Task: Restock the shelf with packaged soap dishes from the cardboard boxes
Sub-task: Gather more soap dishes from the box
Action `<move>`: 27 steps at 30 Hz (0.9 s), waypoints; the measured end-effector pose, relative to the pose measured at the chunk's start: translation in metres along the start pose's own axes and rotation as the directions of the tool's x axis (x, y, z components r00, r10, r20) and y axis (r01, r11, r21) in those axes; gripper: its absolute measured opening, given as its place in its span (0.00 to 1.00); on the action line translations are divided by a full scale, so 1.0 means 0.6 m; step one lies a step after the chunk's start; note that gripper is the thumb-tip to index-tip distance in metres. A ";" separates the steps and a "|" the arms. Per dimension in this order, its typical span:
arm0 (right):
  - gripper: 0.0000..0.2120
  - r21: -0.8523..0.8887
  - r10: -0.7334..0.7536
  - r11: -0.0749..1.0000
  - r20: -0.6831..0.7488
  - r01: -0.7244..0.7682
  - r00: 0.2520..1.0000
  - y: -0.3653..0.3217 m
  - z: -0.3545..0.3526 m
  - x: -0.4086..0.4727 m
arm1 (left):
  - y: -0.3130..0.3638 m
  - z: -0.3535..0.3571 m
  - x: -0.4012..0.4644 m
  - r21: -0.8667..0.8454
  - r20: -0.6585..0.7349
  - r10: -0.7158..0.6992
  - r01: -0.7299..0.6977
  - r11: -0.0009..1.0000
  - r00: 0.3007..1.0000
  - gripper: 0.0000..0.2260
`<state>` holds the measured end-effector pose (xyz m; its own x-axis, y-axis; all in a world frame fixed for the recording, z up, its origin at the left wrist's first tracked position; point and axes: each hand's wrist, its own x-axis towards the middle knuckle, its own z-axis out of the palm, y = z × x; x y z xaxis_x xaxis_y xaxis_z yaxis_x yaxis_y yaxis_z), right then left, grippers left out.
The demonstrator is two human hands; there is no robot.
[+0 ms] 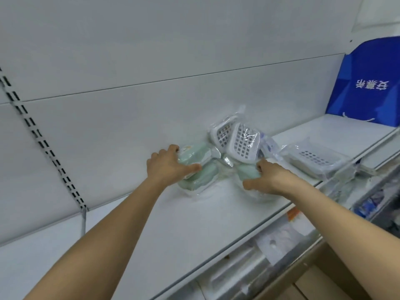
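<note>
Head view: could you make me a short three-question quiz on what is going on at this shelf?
1. True or false: both hands are on green soap dishes in clear wrap.
2. What leans upright behind the green dishes? A) white grid dishes B) bottles C) towels
3. Fill in: the bag at the shelf's far right is ____.

Key:
1. True: the left hand grips a green stack, the right hand a green dish, both on the shelf.
2. A, the white grid dishes.
3. Blue, the bag.
</note>
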<state>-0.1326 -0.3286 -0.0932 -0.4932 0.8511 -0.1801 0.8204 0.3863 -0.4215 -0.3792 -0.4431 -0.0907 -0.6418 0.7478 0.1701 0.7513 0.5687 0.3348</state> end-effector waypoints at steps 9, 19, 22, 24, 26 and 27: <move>0.33 0.390 -0.352 0.861 -0.012 0.328 0.936 -0.033 0.050 -0.142 | -0.060 -0.061 -0.233 -0.409 -0.176 -0.167 0.082 0.909 0.970 0.41; 0.38 0.543 -0.660 0.515 -0.243 0.664 0.711 -0.151 0.183 -0.344 | -0.148 -0.117 -0.565 -0.675 -0.398 -0.421 0.051 0.736 0.815 0.39; 0.38 0.583 -0.746 0.431 -0.199 0.689 0.636 -0.217 0.239 -0.422 | -0.207 -0.142 -0.667 -0.695 -0.432 -0.514 0.090 0.714 0.741 0.41; 0.38 0.626 -0.795 0.380 -0.156 0.682 0.586 -0.263 0.288 -0.483 | -0.258 -0.159 -0.737 -0.682 -0.480 -0.566 0.121 0.722 0.670 0.41; 0.39 0.662 -0.841 0.338 -0.106 0.669 0.530 -0.309 0.344 -0.545 | -0.314 -0.172 -0.808 -0.659 -0.533 -0.612 0.167 0.733 0.584 0.39; 0.40 0.668 -0.861 0.328 -0.079 0.668 0.502 -0.332 0.374 -0.576 | -0.344 -0.176 -0.847 -0.652 -0.552 -0.637 0.198 0.732 0.538 0.38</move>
<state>-0.1904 -0.7797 -0.1461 -0.9313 0.1231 0.3429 -0.2534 0.4573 -0.8525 -0.2245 -0.9766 -0.1483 -0.9087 -0.1496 0.3898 0.3225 0.3412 0.8829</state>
